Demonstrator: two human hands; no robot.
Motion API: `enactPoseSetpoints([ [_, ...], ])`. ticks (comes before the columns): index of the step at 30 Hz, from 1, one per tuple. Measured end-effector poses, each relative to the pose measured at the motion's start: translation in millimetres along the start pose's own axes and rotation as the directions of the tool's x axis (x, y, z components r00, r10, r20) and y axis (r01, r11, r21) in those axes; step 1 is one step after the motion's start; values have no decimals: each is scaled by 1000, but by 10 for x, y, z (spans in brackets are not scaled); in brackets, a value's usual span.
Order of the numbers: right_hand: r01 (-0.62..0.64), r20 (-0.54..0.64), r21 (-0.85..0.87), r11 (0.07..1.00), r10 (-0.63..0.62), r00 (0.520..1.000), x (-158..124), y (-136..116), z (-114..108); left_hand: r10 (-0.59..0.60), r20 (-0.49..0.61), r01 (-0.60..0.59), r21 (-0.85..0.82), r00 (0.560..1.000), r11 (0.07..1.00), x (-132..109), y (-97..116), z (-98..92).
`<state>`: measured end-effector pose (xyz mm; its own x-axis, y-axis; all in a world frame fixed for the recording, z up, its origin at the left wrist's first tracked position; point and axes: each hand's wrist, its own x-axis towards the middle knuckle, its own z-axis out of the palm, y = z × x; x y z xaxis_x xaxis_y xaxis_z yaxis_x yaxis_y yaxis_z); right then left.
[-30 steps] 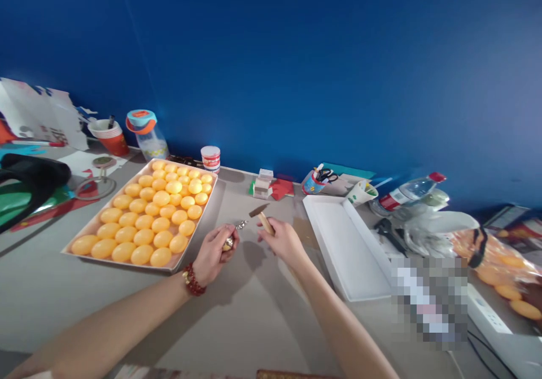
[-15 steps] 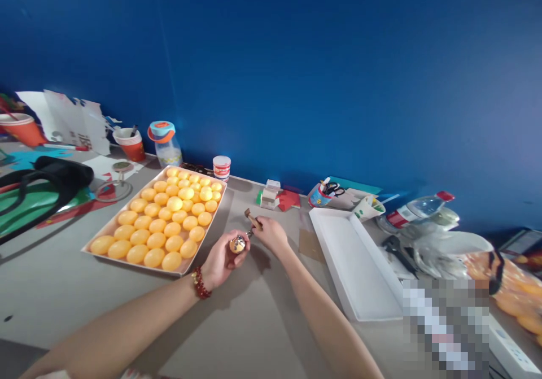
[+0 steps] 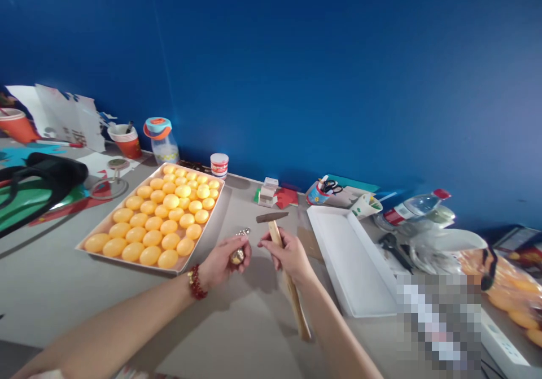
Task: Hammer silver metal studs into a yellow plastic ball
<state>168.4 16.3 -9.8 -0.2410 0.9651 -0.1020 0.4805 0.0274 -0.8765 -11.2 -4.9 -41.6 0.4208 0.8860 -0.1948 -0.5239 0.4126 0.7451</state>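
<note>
My left hand (image 3: 222, 261) is closed around a small gold ball (image 3: 237, 256) with a shiny metal piece (image 3: 243, 232) sticking up from it. My right hand (image 3: 288, 253) grips the wooden handle of a small hammer (image 3: 283, 266); its dark metal head (image 3: 271, 217) stands raised, level, just right of the metal piece. Both hands hover over the grey table near its middle. A red bead bracelet (image 3: 195, 282) circles my left wrist. Left of my hands lies a tray (image 3: 186, 263) filled with several rows of yellow-orange balls.
An empty white tray (image 3: 351, 255) lies to the right. Behind it are a water bottle (image 3: 412, 205), cups, scissors and a bag of orange balls (image 3: 512, 288). A bottle (image 3: 161, 140), red cups (image 3: 126, 140) and a black bag (image 3: 38, 170) stand at the left, against the blue wall.
The hammer has swung up from touching the metal piece on the ball to a raised position beside it. My left hand keeps hold of the gold ball.
</note>
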Motion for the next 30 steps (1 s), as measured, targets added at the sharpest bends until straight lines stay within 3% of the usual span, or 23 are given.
enactPoseSetpoints([
  [2, 3, 32, 167, 986, -8, 999, -139, -26, 19, -45, 32, 44, 33, 998, 998, -10, -34, 15],
  [4, 29, 58, 200, 979, -42, 997, -234, -59, 34, -67, 54, 64, 54, 996, 997, -29, -60, 37],
  [12, 114, 44, 54, 992, -117, 992, -327, -181, 20, -41, 99, 32, 91, 994, 995, -90, -51, 63],
  [17, 83, 18, 89, 993, -85, 996, -365, -206, 23, 76, 72, -88, 186, 995, 979, -106, -37, 80],
  [21, 71, 6, 60, 996, -72, 997, -383, -189, 36, 211, 55, -216, 371, 976, 903, -137, -37, 114],
  [30, 35, 28, 94, 995, -38, 999, -372, -145, 44, 267, 56, -262, 465, 962, 846, -135, -68, 102],
])
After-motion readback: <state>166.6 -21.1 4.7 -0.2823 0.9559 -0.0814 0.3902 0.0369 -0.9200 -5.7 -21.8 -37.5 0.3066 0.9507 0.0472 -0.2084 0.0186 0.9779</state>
